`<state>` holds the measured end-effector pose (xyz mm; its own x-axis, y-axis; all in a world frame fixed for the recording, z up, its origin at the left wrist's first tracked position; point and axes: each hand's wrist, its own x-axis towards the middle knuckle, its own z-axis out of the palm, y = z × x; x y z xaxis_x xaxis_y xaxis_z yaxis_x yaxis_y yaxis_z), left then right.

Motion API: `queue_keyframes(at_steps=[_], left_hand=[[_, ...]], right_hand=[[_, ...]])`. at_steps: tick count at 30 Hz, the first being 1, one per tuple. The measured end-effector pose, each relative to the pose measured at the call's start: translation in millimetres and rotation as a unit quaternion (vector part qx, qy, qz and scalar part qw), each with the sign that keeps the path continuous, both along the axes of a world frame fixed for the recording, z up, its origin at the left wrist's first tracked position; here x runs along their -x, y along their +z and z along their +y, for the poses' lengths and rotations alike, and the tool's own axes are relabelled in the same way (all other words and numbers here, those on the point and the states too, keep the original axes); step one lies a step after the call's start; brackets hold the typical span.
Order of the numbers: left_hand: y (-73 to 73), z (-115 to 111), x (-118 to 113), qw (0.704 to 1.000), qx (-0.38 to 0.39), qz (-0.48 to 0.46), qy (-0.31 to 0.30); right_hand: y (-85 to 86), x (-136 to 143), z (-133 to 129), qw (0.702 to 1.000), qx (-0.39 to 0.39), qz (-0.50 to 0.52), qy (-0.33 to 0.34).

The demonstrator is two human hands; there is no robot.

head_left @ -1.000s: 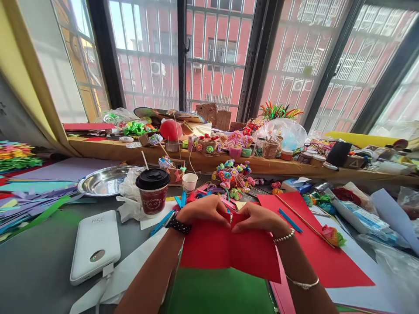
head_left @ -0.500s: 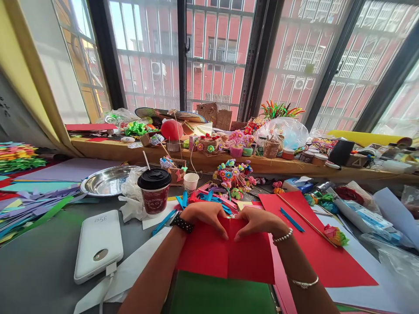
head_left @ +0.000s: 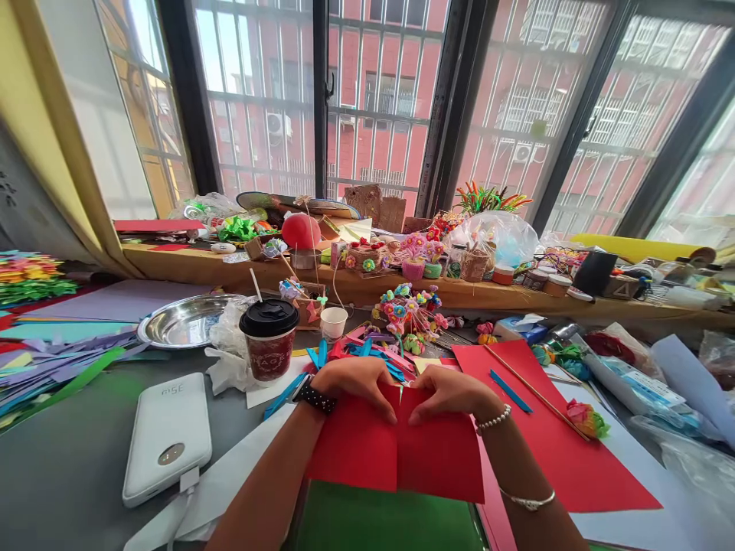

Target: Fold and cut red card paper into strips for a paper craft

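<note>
A red paper sheet (head_left: 356,451) with a line down its middle is held up above a green surface (head_left: 384,519). A small gap shows at the top of that line, between the hands. My left hand (head_left: 359,383), with a black dotted watch strap at the wrist, pinches the left half at its upper edge, thumb on the near face. On the right half, my right hand (head_left: 445,390) pinches likewise; a beaded bracelet circles that wrist. The fingertips behind the paper are hidden.
A white power bank (head_left: 169,436) with a cable, a dark-lidded cup (head_left: 269,340) and a steel tray (head_left: 192,321) stand left. Beyond the hands are blue strips and crochet flowers (head_left: 405,306). Right lies red paper (head_left: 551,444) with a stick and paper flower (head_left: 586,418).
A small pale gap has opened at the top of the middle line, between the two hands. Both hands still grip the sheet; the view has shifted slightly.
</note>
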<state>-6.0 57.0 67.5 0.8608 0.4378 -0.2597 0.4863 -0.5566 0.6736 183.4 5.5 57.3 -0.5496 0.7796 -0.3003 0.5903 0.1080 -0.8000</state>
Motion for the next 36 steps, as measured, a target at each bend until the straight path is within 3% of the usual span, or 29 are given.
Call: queue_keyframes(at_steps=[9,20,30,36], left_hand=[[3.6,-3.0,-1.4,0.999,-0.023,0.035,0.015],[-2.6,0.6,0.3,1.000,-0.011,0.003,0.013],[1.0,-3.1,-1.7,0.999,0.025,0.023,0.033],[2.3,-3.2,-2.7,0.999,0.004,0.013,0.031]], right_hand=[[-2.1,-0.5,1.1,1.000,0.006,0.009,-0.006],[-7.7,-3.5,5.7,1.000,0.000,0.018,-0.011],[-5.5,-4.2,4.2,0.999,0.024,0.029,-0.006],[-12.8,-5.7,8.0,0.999,0.031,0.035,-0.021]])
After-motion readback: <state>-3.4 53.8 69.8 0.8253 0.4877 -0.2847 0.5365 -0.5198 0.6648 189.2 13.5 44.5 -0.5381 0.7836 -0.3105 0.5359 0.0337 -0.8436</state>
